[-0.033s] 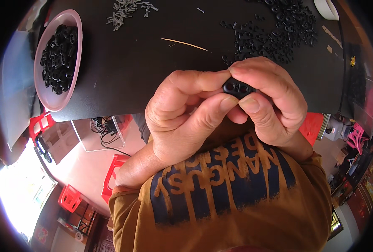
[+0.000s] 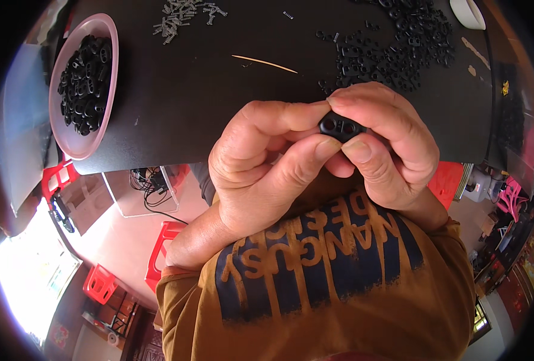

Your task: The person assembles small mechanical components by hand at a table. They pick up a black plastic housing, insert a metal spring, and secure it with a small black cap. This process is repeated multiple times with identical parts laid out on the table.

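Between both hands is a small black oval cord lock (image 2: 341, 127), its two round holes facing up. My left hand (image 2: 261, 159) pinches its left end between thumb and forefinger. At the other end, my right hand (image 2: 393, 135) closes thumb and fingers on it, the fingertips of both hands nearly meeting. They hold it above the near edge of the black table (image 2: 170, 114). Just beyond my right hand lie many loose black plastic parts (image 2: 393, 57). A wooden toothpick (image 2: 264, 64) rests on the table ahead of my left hand.
A pink bowl (image 2: 114, 66) of black cord locks (image 2: 86, 84) stands at the left. Small metal springs (image 2: 179, 18) lie in a pile at the back, with a lone spring (image 2: 288, 15) apart. A white round object (image 2: 468, 13) sits back right. Red stools (image 2: 101, 284) are on the floor.
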Tool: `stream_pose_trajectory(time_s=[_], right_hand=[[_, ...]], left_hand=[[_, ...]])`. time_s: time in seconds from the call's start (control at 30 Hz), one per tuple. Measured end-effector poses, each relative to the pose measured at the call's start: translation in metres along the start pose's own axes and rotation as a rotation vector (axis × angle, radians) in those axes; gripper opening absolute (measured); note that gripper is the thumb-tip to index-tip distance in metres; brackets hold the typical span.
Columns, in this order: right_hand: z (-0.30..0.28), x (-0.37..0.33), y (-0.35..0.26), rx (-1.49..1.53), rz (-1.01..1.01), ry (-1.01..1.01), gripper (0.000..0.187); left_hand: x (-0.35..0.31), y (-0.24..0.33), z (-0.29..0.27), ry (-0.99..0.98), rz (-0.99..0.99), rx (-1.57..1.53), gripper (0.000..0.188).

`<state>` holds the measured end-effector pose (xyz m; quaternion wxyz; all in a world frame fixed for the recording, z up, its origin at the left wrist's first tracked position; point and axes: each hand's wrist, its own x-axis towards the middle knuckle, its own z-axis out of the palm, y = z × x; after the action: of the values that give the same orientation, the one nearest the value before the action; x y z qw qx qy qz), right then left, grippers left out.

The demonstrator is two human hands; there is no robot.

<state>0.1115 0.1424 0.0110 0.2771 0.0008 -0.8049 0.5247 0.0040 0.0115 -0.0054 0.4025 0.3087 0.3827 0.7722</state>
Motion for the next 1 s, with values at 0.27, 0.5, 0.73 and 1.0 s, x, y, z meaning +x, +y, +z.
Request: stream_pose_trajectory(time_s=[0.27,0.5,0.73,1.0], right_hand=[[0.001,0.003,0.0,0.007,-0.023,0.019,0.032],[0.006,0.008,0.001,-0.081,-0.095,0.044,0.035],[-0.005,-0.01,-0.002,-0.264,-0.017,0.12,0.028],[-0.019,-0.027,0.002,-0.427,0.053,0.268,0.02]], left_hand=[[0.003,0.003,0.0,0.004,0.006,-0.076,0.031],[-0.001,0.007,0.003,0.078,-0.069,-0.096,0.023],[0.006,0.057,-0.026,0.297,0.026,0.245,0.016],[0.029,0.117,-0.108,0.894,0.342,0.904,0.022]])
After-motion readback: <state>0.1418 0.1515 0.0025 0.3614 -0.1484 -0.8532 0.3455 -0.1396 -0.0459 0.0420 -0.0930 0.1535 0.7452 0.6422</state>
